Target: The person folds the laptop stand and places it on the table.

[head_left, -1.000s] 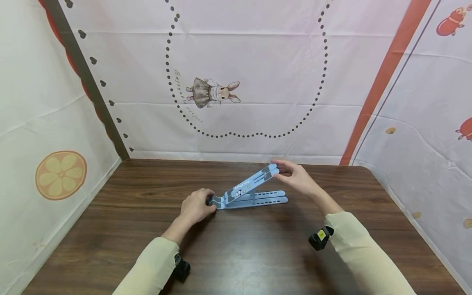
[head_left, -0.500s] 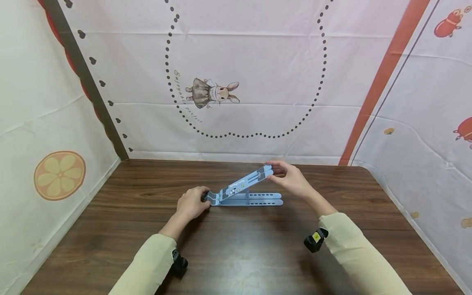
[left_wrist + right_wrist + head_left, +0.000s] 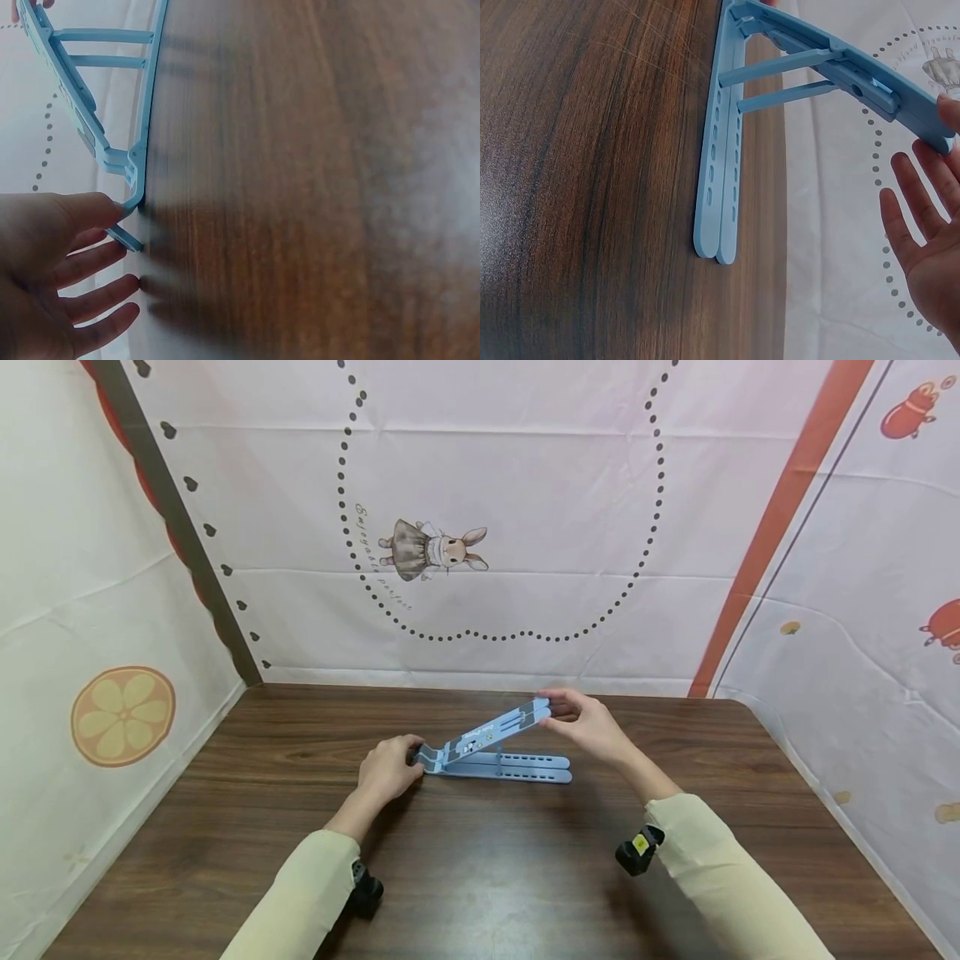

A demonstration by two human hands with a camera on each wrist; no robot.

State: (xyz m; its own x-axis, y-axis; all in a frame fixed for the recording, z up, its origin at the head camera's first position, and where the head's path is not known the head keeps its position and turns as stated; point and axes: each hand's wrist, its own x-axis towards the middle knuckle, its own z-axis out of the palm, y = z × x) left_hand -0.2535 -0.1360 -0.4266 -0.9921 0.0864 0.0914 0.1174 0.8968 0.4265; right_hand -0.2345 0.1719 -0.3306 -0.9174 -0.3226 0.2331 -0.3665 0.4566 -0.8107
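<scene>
A light blue folding laptop stand (image 3: 487, 732) rests on the table, its slotted base bars (image 3: 712, 169) lying flat and side by side. Its upper arms slope up to the right, propped by two thin struts (image 3: 780, 71). At the hinged, hooked left end, my left hand (image 3: 387, 768) pinches the stand between thumb and fingers; in the left wrist view the lower fingers spread loosely beside it. My right hand (image 3: 588, 722) pinches the raised right tip of the upper arms. Its other fingers hang free in the right wrist view.
The dark wooden table (image 3: 480, 877) spreads around the stand. A white printed cloth (image 3: 525, 527) hangs behind it and along both sides. Black wrist cameras (image 3: 637, 850) are strapped on both sleeves.
Both hands and the stand have shifted slightly left. The raised arms have come down a little, and the base has turned slightly. Both hands keep their hold.
</scene>
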